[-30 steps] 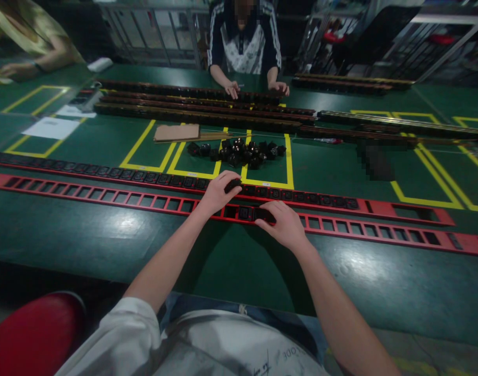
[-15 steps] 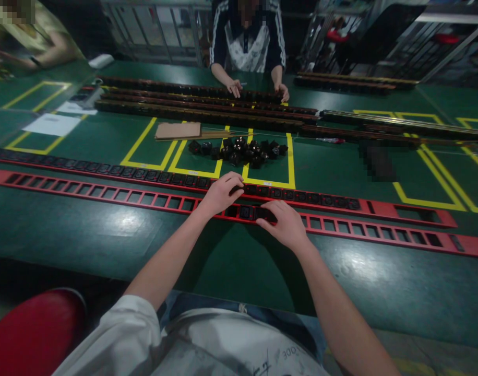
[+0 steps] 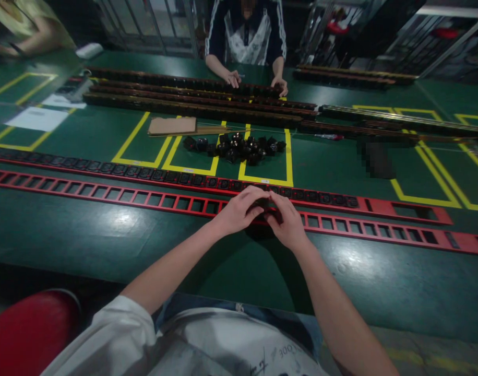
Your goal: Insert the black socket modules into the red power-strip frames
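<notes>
My left hand (image 3: 242, 208) and my right hand (image 3: 287, 216) meet over the middle of the near red slotted strip (image 3: 166, 201), their fingertips almost touching. Right thumb and fingers close around a black socket (image 3: 275, 213), mostly covered by the hand. The left fingers are curled in beside it, and whatever they hold is hidden. Empty square slots run along the near strip to both sides of my hands. Just behind lies a second red strip (image 3: 380, 207), filled with a row of black sockets (image 3: 198, 180).
A pile of loose black parts (image 3: 239, 149) lies beyond the strips, by a piece of cardboard (image 3: 172, 125). Long dark strips (image 3: 192, 104) lie farther back, where a co-worker's hands (image 3: 234, 79) rest. A red stool (image 3: 31, 331) stands at lower left.
My left hand has moved right and toward me, from the far strip to beside my right hand. The right hand stays at about the same place on the near strip.
</notes>
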`<action>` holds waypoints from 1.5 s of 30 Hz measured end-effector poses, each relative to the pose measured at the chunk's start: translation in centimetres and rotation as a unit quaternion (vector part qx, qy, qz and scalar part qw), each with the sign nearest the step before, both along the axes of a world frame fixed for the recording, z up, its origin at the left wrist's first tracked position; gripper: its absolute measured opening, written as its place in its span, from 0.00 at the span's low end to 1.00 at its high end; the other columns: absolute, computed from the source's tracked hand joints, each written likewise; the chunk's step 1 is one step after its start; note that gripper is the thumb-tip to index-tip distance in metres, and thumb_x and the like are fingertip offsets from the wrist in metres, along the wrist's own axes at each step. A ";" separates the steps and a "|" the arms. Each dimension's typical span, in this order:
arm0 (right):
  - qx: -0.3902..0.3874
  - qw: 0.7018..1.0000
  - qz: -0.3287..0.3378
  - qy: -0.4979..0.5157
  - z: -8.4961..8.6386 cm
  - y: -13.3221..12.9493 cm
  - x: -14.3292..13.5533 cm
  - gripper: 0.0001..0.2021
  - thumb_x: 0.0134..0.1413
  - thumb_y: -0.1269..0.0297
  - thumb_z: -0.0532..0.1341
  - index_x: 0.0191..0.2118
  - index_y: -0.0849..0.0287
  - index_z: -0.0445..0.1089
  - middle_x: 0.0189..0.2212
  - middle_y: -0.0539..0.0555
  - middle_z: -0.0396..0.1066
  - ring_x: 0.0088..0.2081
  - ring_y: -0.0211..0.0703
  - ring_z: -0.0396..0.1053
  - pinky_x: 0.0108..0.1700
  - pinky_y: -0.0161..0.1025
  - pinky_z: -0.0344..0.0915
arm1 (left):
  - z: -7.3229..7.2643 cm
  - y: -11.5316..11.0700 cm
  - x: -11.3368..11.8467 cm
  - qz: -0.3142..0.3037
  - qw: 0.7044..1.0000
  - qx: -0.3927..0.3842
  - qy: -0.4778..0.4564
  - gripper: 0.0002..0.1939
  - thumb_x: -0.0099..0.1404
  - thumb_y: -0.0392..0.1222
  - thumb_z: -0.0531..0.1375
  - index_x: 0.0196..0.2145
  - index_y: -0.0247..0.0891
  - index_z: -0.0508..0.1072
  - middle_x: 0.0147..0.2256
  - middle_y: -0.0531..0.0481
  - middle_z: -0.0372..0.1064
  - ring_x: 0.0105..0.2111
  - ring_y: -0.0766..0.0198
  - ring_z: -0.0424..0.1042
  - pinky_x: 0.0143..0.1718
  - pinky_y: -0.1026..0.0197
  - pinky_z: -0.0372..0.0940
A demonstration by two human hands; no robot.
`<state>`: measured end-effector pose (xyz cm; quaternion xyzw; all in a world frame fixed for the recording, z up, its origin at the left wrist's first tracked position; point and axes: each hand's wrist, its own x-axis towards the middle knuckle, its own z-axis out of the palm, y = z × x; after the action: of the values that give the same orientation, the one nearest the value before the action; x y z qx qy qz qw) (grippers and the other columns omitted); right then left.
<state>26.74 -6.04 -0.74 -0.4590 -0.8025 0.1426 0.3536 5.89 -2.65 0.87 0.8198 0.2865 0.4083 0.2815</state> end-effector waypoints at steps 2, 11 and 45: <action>0.008 1.000 0.022 0.009 0.0 -0.1 0.1 0.31 0.64 0.69 0.57 0.70 0.47 0.56 0.63 0.58 0.66 0.63 0.54 0.65 0.62 0.60 0.66 | -0.8 0.0 0.1 0.011 0.999 -0.038 -0.021 0.18 0.72 0.42 0.59 0.58 0.44 0.66 0.51 0.43 0.71 0.51 0.57 0.74 0.52 0.53 0.74; 0.007 0.999 -0.018 0.045 0.6 -0.2 -0.2 0.17 0.59 0.67 0.61 0.53 0.53 0.72 0.51 0.60 0.73 0.53 0.55 0.72 0.55 0.56 0.72 | -0.8 -0.3 0.5 0.020 0.994 -0.067 0.086 0.28 0.72 0.48 0.59 0.66 0.44 0.57 0.57 0.41 0.71 0.57 0.51 0.71 0.58 0.45 0.67; 0.069 0.996 -0.046 0.022 0.1 -1.4 2.9 0.20 0.63 0.61 0.64 0.60 0.54 0.71 0.47 0.61 0.75 0.47 0.53 0.74 0.48 0.52 0.74 | 0.7 -0.3 -0.2 0.044 0.937 0.112 0.329 0.16 0.75 0.34 0.50 0.52 0.35 0.74 0.49 0.43 0.70 0.48 0.55 0.67 0.48 0.52 0.65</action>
<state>29.65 -7.44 -0.68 -0.4664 -0.7806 0.0811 0.4081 5.73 -2.91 1.61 0.9210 0.3512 0.1577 0.0594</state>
